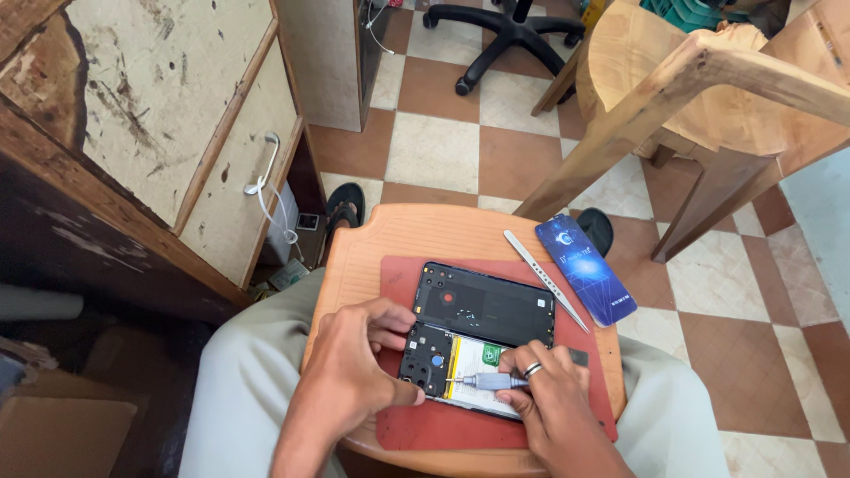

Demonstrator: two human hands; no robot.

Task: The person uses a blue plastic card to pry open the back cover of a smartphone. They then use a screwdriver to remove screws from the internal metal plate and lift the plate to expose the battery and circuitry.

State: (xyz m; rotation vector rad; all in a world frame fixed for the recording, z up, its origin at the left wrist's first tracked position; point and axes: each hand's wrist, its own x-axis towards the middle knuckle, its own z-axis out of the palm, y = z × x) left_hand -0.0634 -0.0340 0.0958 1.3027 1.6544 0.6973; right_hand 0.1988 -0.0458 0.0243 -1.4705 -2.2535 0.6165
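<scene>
On a round wooden stool (pixel 372 239) across the person's lap, an opened phone (pixel 460 363) lies on a red mat (pixel 416 425), its removed back cover (pixel 482 304) just above. Left hand (pixel 354 367) pinches the phone's edge; right hand (pixel 553 403) is clamped on a grey screwdriver (pixel 485 381) whose tip meets the inner plate, apparently mid-unscrewing. Steady downward pressure seems needed next. Metal tweezers (pixel 544 279) and a blue card (pixel 584 268) lie nearby.

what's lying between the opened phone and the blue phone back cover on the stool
In the head view, a slim metal pry tool lies slantwise between the opened phone and the blue back cover, on the stool.
</scene>
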